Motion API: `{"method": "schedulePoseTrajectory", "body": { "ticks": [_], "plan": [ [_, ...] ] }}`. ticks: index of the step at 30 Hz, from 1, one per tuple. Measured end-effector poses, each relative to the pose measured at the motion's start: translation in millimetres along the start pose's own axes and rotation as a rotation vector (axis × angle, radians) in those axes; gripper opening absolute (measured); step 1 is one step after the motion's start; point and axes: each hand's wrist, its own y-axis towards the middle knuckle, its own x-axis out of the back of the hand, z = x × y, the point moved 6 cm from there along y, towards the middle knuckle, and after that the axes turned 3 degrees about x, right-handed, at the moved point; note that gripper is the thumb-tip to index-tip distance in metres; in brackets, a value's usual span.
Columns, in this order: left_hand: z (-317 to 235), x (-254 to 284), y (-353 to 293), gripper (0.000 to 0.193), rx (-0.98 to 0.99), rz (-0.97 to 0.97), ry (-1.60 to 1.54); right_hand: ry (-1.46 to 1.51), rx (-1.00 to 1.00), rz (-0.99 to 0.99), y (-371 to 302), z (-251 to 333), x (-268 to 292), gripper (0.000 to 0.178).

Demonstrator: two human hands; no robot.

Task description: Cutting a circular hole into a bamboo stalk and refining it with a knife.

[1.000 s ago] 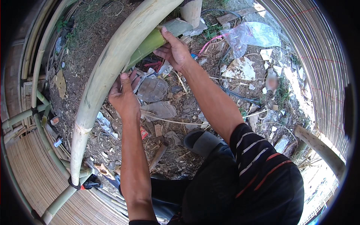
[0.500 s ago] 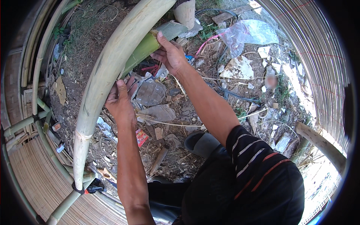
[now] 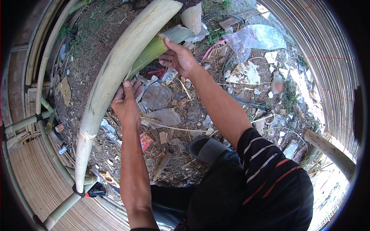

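Note:
A thick pale bamboo pole (image 3: 111, 73) slants across the upper left, its surface smooth and whitish. Behind it and partly covered by it is a green bamboo piece (image 3: 148, 55). My right hand (image 3: 178, 57) grips the upper end of that piece, thumb on top and fingers underneath. Farther down, my left hand (image 3: 127, 103) closes round the lower end of the same piece, close against the pole's edge; the pole and the hand hide that end. A grey-green bamboo length (image 3: 178, 34) lies just beyond the right hand.
An upright post (image 3: 191, 19) meets the pole at a dark binding. Bamboo slat walls (image 3: 327, 50) stand at right and lower left. Plastic sheeting (image 3: 258, 36), broken pale slabs (image 3: 244, 72) and a wood stick (image 3: 163, 164) litter the dirt. A cut pole (image 3: 329, 152) juts in at right.
Both hands and the green bamboo piece have shifted slightly to the right. The view has moved a little as well; the grip of each hand looks the same.

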Motion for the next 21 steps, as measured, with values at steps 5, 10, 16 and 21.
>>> {"method": "schedulePoseTrajectory", "body": {
  "ticks": [5, 10, 16, 21],
  "plan": [
    [0.8, 1.2, 0.1, 0.057, 0.003, 0.008, 0.017, -0.027, 0.002, 0.031, 0.4, 1.8, 0.6, 0.06],
    [0.4, 2.7, -0.2, 0.054, -0.005, -0.006, 0.008, -0.052, 0.008, 0.043, 3.1, 3.3, 2.5, 0.062],
    [-0.5, -1.4, -0.3, 0.054, 0.014, 0.007, 0.012, -0.073, 0.017, -0.005, 3.3, 3.8, 7.6, 0.064],
    [4.5, 3.5, -1.4, 0.055, 0.033, -0.014, -0.02, -0.048, 0.033, -0.01, -0.1, 1.8, 1.5, 0.064]
  ]
}}
